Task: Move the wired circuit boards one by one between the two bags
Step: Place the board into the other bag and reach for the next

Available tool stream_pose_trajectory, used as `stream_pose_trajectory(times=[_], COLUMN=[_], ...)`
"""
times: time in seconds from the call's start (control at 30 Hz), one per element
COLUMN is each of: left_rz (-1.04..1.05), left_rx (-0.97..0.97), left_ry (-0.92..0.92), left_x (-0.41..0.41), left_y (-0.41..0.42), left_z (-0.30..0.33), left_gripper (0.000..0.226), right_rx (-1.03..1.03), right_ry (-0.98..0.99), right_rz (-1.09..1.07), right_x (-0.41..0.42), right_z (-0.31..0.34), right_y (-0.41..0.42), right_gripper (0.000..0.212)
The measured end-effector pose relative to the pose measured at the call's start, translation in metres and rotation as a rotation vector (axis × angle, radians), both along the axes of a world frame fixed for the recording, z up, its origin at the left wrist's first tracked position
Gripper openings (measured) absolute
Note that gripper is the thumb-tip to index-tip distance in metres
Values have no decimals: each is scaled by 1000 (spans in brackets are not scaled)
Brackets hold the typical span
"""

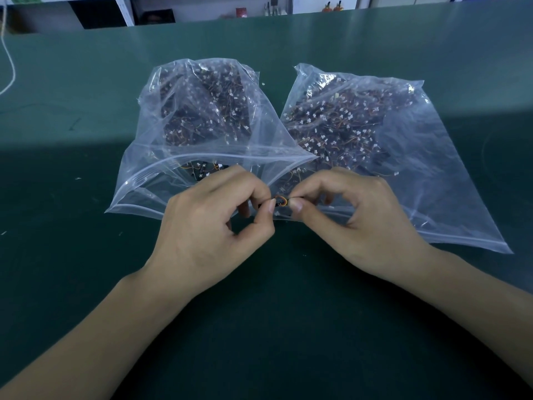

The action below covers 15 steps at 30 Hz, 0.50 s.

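A white cord (pixel 11 64) trails over the green mat (pixel 72 174) at far left, with shelving (pixel 124 10) behind the table's far edge. The left bag (pixel 161 174), mouth open, lies beside the right bag (pixel 432 174), both full of wired boards. In front of them the left hand (pixel 207 226) and right hand (pixel 363 223) pinch one small board (pixel 280 201) between fingertips; its shape is mostly hidden.

Both zip bags, left bag (pixel 184 131) and right bag (pixel 418 157), are clear, glossy, creased plastic film; the desk (pixel 72 168) carries a matt, dark green mat, lightly scuffed.
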<state>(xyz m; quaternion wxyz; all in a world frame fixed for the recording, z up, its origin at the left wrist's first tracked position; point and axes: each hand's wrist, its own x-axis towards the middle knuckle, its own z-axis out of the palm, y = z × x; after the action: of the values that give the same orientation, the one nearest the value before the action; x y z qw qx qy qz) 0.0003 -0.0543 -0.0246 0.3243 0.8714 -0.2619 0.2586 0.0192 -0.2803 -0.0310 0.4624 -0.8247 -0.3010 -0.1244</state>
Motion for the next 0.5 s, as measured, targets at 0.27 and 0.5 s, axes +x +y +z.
stream_pose_trajectory(times=[0.27,0.5], left_rz=[-6,-19], left_rx=[16,13], left_ry=[-13,9], left_x=[0,1], left_y=[0,2], left_z=[0,-2], left_gripper=[15,16], right_rx=[-12,-16], right_ry=[-16,-30], right_rz=[8,11], right_x=[1,1], right_z=[-1,-1], right_y=[-1,-1], right_gripper=[5,5])
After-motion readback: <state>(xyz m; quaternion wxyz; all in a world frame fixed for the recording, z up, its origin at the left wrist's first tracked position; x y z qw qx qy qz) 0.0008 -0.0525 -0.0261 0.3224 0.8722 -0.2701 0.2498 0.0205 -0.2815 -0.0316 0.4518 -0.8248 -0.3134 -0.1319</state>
